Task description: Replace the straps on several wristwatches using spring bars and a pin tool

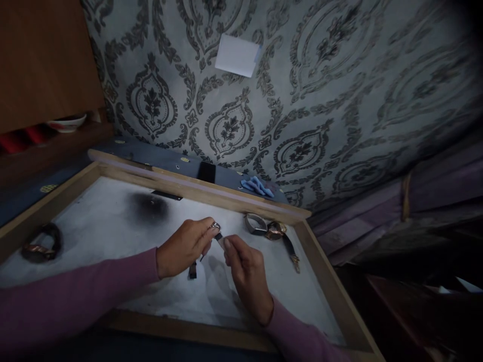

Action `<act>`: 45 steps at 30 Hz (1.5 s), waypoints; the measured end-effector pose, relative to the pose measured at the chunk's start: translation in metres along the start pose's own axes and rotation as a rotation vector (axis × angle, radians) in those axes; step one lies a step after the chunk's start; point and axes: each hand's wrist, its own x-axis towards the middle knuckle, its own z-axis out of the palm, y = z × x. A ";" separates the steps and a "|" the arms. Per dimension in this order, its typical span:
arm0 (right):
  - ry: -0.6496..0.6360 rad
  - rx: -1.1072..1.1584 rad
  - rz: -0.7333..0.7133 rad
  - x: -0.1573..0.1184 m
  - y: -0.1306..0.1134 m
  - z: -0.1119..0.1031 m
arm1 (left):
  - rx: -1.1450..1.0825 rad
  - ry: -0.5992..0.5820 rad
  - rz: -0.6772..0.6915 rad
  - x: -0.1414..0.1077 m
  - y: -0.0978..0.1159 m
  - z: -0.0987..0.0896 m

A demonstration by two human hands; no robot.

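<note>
Over the middle of a shallow wooden tray [320,266] with a white bottom, my left hand [184,247] is closed on a wristwatch [216,227] with a silvery case. My fingers cover most of the watch. A dark strap end [192,271] hangs below that hand. My right hand [247,271] pinches the watch's other strap between thumb and fingers, just right of the case. Nearby on the right lie a silver-and-black watch [256,224], a gold-toned watch [276,230] and a dark strap [290,251]. Another dark watch with a copper-toned case [42,245] rests far left.
A flat black strip [166,194] lies along the tray's back wall. Behind it, on blue patterned cloth, are a black phone-like object [207,172] and a crumpled blue cloth [257,186]. White paper [237,55] is on the patterned wall. A bowl [67,123] sits on a shelf.
</note>
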 end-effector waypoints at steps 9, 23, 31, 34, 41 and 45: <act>-0.009 -0.076 -0.102 0.000 0.004 -0.002 | -0.148 -0.057 -0.116 0.004 -0.002 0.001; -0.039 -0.064 -0.107 0.001 0.006 -0.006 | -0.148 -0.057 -0.056 0.001 0.001 -0.001; -0.099 0.029 -0.037 0.005 0.007 -0.008 | -0.274 -0.091 -0.100 0.003 -0.006 0.000; -0.189 0.252 0.097 0.008 0.004 -0.010 | -0.193 -0.041 -0.034 0.001 -0.005 0.000; -0.059 -0.112 -0.199 0.004 0.009 -0.011 | -0.338 -0.112 -0.103 0.003 -0.003 -0.001; -0.041 -0.198 -0.281 0.003 0.013 -0.011 | -0.401 -0.180 -0.130 0.005 -0.003 -0.005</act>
